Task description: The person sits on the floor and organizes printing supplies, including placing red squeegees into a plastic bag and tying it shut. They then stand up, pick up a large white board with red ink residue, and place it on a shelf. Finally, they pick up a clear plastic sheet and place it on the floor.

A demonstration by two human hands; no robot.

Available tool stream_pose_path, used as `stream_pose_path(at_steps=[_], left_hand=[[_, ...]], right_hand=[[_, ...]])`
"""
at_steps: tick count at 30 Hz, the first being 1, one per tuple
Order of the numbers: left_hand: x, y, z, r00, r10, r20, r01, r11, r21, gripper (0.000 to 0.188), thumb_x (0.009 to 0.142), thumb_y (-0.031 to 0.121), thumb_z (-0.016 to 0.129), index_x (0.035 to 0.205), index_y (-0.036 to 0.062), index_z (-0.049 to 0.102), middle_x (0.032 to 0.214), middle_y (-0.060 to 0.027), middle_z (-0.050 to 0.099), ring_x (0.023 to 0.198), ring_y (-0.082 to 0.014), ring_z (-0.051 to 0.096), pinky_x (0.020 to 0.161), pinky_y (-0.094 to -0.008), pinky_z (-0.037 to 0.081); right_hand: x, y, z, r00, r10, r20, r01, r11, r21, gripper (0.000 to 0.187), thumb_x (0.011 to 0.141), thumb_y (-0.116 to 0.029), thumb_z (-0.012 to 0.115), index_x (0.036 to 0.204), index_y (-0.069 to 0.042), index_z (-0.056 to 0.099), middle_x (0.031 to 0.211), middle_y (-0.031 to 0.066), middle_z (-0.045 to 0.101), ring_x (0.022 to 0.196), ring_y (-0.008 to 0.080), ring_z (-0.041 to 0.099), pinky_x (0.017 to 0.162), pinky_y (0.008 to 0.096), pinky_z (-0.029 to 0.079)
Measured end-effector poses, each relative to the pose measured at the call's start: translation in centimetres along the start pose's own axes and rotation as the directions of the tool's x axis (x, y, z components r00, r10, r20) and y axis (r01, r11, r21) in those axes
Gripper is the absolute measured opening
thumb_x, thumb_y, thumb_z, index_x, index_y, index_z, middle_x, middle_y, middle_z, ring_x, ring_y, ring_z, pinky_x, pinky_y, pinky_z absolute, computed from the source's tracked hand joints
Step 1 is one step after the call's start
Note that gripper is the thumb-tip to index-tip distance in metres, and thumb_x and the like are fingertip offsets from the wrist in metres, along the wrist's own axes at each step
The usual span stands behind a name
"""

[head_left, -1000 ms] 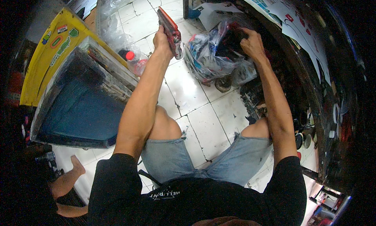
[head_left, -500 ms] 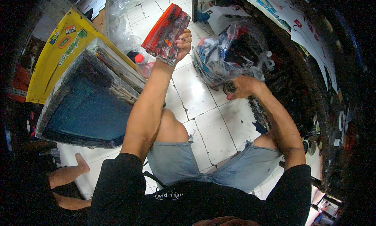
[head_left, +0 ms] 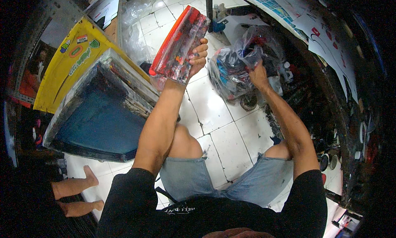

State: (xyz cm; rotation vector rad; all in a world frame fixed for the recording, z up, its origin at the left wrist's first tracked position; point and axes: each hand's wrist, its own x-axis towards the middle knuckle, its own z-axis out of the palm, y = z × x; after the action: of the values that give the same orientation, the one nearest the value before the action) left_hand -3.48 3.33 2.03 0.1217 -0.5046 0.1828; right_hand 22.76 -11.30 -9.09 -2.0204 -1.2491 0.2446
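block [head_left: 177, 48] in left hand [head_left: 198, 58], left of plastic bag [head_left: 226, 75] on floor [head_left: 212, 110]; panel [head_left: 64, 69] behind frame [head_left: 97, 114]

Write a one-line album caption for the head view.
The left grip holds up a red, smeared block while the right grip is at a stuffed clear plastic bag.

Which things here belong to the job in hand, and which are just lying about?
Apparently in use:
paint-smeared red tool, held in the left hand
plastic bag, at the right hand

Apparently just lying about:
yellow panel
white papers
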Motion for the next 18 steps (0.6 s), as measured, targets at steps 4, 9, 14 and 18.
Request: stream_pose_path(at_steps=[4, 9, 14, 18], left_hand=[[-0.6, 0.3, 0.2, 0.998, -0.014, -0.055, 0.019, 0.997, 0.077, 0.04, 0.088, 0.024, 0.055, 0.109, -0.0065, 0.039, 0.075, -0.0071, 0.043, 0.06, -0.0162, 0.047, 0.051, -0.0257, 0.047], [0.0, -0.7, 0.7, 0.993, -0.009, -0.116, 0.021, 0.995, 0.102, 0.038, 0.089, 0.021, 0.055, 0.108, -0.0062, 0.036, 0.073, -0.0073, 0.043, 0.058, -0.0164, 0.048, 0.048, -0.0251, 0.048], [0.2, -0.9, 0.0, 0.996, -0.083, -0.044, 0.085, 0.995, 0.05, 0.037, 0.09, 0.022, 0.053, 0.11, -0.0075, 0.041, 0.078, -0.0082, 0.045, 0.062, -0.0167, 0.049, 0.053, -0.026, 0.047], [0.4, -1.8, 0.2, 0.993, -0.083, -0.084, 0.086, 0.996, 0.028, 0.037, 0.089, 0.02, 0.054, 0.109, -0.0059, 0.038, 0.076, -0.0085, 0.046, 0.059, -0.0174, 0.05, 0.051, -0.0263, 0.048]], right_hand=[[1.3, -1.8, -0.4, 0.995, -0.045, 0.085, 0.038, 0.996, 0.081, 0.037, 0.08, -0.009, 0.045, 0.116, -0.001, 0.052, 0.104, 0.0237, 0.062, 0.097, 0.0353, 0.061, 0.085, 0.0416, 0.045], [2.0, -0.2, -0.9, 0.878, -0.454, 0.151, 0.428, 0.886, 0.178, 0.046, 0.065, 0.007, 0.046, 0.108, -0.001, 0.06, 0.101, 0.02, 0.063, 0.096, 0.0368, 0.06, 0.083, 0.04, 0.046], [3.9, 1.7, -2.1, 0.909, -0.415, 0.038, 0.404, 0.899, 0.169, 0.04, 0.071, -0.009, 0.065, 0.111, -0.005, 0.061, 0.105, 0.0153, 0.064, 0.094, 0.0336, 0.058, 0.084, 0.041, 0.046], [2.7, 1.8, -2.4, 0.952, -0.151, 0.265, 0.147, 0.989, 0.033, 0.027, 0.077, -0.019, 0.071, 0.097, -0.002, 0.063, 0.077, 0.0073, 0.06, 0.076, 0.0159, 0.054, 0.072, 0.0335, 0.044]])
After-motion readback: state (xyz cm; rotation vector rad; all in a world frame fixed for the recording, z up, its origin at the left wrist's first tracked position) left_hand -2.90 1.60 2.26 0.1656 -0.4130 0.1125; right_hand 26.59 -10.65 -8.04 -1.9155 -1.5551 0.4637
